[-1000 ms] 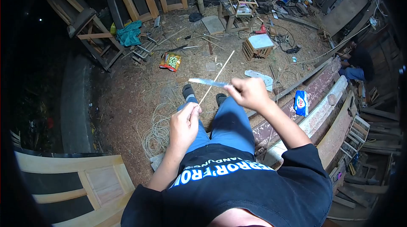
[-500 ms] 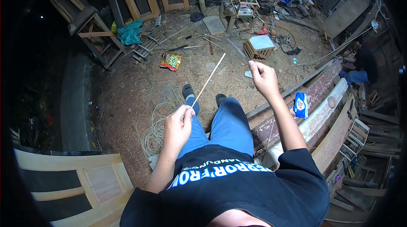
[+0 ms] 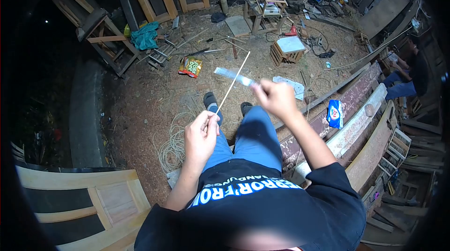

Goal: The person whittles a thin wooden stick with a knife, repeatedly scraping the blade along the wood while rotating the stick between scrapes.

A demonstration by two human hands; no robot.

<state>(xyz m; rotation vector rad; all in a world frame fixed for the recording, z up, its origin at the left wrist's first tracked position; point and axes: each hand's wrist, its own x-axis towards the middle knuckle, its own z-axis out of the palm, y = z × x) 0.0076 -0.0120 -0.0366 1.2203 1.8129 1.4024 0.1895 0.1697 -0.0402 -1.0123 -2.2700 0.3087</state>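
Observation:
My left hand (image 3: 201, 134) pinches the lower end of a thin pale wooden stick (image 3: 233, 82), which slants up and away to the right. In my right hand (image 3: 277, 98) is a thin, shiny flat strip (image 3: 229, 75), blurred and pointing left. The strip overlaps the upper part of the stick in this view. Its kind is hidden by the blur, and its near end disappears behind my fingers. Both hands are above my legs, with the right one slightly farther out.
A snack bag (image 3: 191, 67) and a coil of cord (image 3: 171, 150) lie on the ground. To the right, a blue packet (image 3: 334, 114) rests on long planks (image 3: 358, 122). Ahead stands a slatted wooden crate (image 3: 287, 53). A person (image 3: 408, 75) sits at the far right.
My right hand has moved left and down, bringing the shiny strip from up and right of the stick to across it. My left hand keeps its pinch on the stick, shifting slightly right.

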